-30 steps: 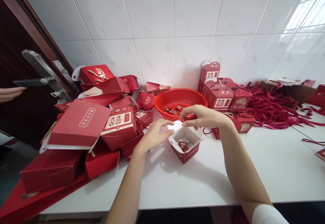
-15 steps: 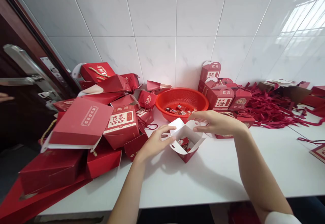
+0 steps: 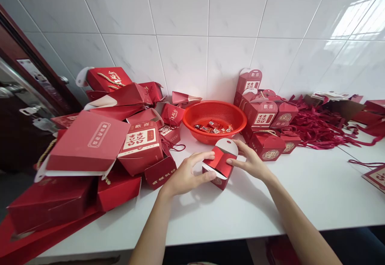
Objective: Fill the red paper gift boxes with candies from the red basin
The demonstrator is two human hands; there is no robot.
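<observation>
A small red gift box (image 3: 221, 165) stands on the white table in front of me, its two red side flaps folded inward over the top. Its rounded white-lined flaps at the back and front are still up or leaning outward. My left hand (image 3: 184, 174) grips the box from the left, with fingertips on a folded flap and the thumb at the front flap. From the right, my right hand (image 3: 254, 161) presses the other folded flap with its thumb, fingers by the back flap. The box's contents are now covered. Just behind it sits a red plastic basket (image 3: 192, 117) with wrapped sweets (image 3: 215, 128) inside.
Red boxes and bags (image 3: 90, 140) are heaped on the left, close to my left forearm. Closed gift boxes (image 3: 264, 114) stack at the right of the basket. Red ribbons (image 3: 315, 130) lie beyond them. A tiled wall (image 3: 183, 64) bounds the table's back; a door handle shows at far left.
The box's side flaps have folded inward, covering the sweets that showed inside. My right hand has come down onto the box, and my left has moved slightly. The view has shifted a little.
</observation>
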